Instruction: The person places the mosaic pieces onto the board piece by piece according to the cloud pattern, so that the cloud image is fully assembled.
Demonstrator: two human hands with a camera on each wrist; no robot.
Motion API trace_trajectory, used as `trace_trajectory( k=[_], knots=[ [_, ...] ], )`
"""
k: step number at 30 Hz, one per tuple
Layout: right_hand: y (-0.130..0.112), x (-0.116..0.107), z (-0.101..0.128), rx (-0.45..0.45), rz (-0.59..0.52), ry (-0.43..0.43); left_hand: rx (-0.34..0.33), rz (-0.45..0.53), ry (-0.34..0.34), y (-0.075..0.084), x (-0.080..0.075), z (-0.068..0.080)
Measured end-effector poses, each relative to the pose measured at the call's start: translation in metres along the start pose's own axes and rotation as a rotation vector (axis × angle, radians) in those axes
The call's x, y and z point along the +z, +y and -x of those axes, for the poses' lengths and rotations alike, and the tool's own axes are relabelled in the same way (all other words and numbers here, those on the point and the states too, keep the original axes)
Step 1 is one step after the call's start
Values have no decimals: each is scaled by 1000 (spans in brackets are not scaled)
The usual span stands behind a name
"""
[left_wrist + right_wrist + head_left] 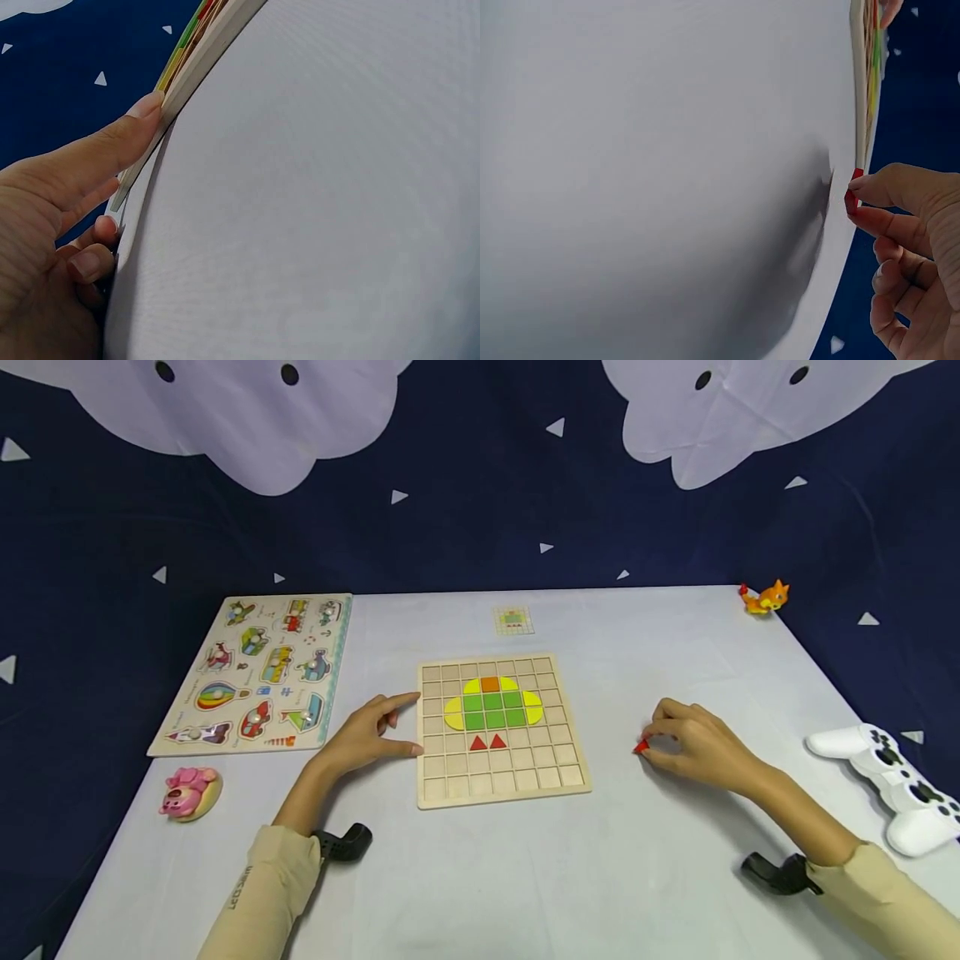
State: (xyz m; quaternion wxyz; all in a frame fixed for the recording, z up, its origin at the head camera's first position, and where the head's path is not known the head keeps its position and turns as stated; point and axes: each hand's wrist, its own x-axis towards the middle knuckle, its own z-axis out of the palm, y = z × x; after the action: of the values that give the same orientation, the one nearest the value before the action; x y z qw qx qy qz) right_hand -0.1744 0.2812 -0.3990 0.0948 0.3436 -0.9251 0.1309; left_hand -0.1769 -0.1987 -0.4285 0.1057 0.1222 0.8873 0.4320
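A wooden grid board [457, 789] lies on the table, holding green squares [495, 710], yellow curved pieces [454, 713], an orange square [490, 684] and two red triangles [478, 743]. My left hand [366, 735] touches the board's left edge with thumb and index fingertip. In the left wrist view, the thumb [112, 154] rests against the board's rim. Right of the board, my right hand [693, 743] pinches a small red block [641, 747] between thumb and finger. The right wrist view shows this red block [853, 191] at the fingertips; its full shape is partly covered.
A small pattern card [513, 621] lies behind the board. The vehicle puzzle board [255, 672] and a pink pig figure [191, 793] are at left. A white game controller [892, 785] and an orange toy figure [767, 598] are at right. A dark curtain [480, 527] hangs behind.
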Motion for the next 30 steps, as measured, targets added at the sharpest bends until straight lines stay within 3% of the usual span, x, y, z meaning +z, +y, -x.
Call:
trace_trajectory(
  k=[17, 25, 30],
  knots=[
    [-59, 22, -70, -116, -129, -67, 11, -3, -7, 4, 4, -2],
    [-78, 38, -102, -188, -153, -81, 10, -11, 8, 2, 4, 1],
    [-85, 44, -111, -200, -175, -137, 5, 13, 10, 1, 4, 3]
  ],
)
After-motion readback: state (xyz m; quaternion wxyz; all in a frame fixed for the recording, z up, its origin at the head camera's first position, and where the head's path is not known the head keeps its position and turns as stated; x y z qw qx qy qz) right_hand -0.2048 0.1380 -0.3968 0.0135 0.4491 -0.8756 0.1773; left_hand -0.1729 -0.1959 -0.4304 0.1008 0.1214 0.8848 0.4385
